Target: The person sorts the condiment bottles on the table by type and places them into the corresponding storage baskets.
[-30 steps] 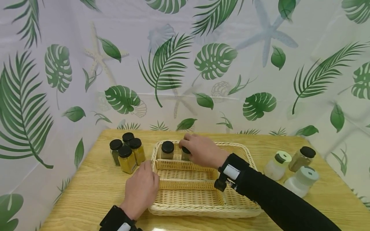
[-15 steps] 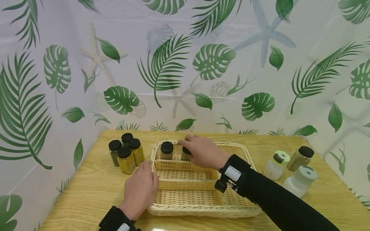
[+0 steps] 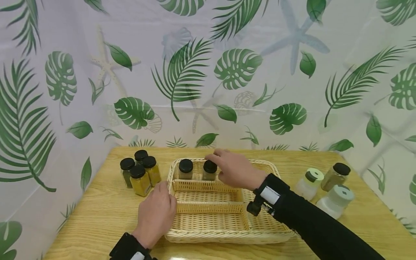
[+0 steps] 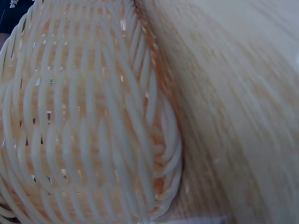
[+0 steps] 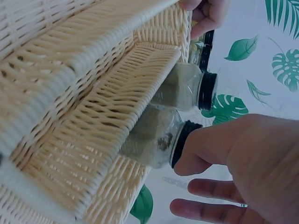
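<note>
A pale wicker basket with compartments lies in the middle of the table. My left hand grips its left rim; the left wrist view shows the woven basket wall close up. In the back compartment two glass spice jars with black lids stand upright, a left jar and a right jar. My right hand is just right of the right jar, fingers loosely spread. From the right wrist, the thumb overlaps the edge of that jar's lid, while the other fingers extend apart from it.
Several black-lidded jars with yellow and dark contents cluster left of the basket. To its right stand a green-lidded jar, a black-lidded brown jar and a pale-lidded white jar. A leaf-print cloth hangs behind the table.
My right hand has shifted right off the right jar, loosening its fingers, so the lid now shows fully. My left hand stays on the rim. The head view has drifted slightly.
</note>
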The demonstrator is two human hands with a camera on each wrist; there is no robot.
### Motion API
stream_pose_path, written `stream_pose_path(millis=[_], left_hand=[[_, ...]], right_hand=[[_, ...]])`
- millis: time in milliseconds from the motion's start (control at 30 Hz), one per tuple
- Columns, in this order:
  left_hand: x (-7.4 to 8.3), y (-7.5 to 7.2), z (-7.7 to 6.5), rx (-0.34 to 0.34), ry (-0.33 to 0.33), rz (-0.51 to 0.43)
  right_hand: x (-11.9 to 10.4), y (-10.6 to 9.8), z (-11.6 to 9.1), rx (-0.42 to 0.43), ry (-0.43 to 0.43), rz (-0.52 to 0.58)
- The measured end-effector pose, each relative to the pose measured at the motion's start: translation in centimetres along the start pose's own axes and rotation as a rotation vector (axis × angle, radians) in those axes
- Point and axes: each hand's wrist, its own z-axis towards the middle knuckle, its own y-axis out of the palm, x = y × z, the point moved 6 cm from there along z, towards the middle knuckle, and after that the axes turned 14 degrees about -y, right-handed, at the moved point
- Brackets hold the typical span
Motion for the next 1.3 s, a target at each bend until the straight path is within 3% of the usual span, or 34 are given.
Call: stream_pose_path(millis=[433, 633, 900, 1300], left_hand=[[0.0, 0.0, 0.0, -0.008, -0.01, -0.002], [0.0, 0.0, 0.0, -0.013, -0.01, -0.004], [0.1, 0.0, 0.0, -0.017, -0.009, 0.0], [-0.2, 0.3, 0.0, -0.029, -0.018, 0.006]], right_hand=[[3.0, -2.1, -4.7, -0.016, 0.109, 0.016], [5.1, -3.1, -7.7, -0.028, 0.196, 0.057], [7.6, -4.9, -12.0, -0.051, 0.274, -0.002], [11.6, -6.1, -17.8, -0.127, 0.442, 0.007]])
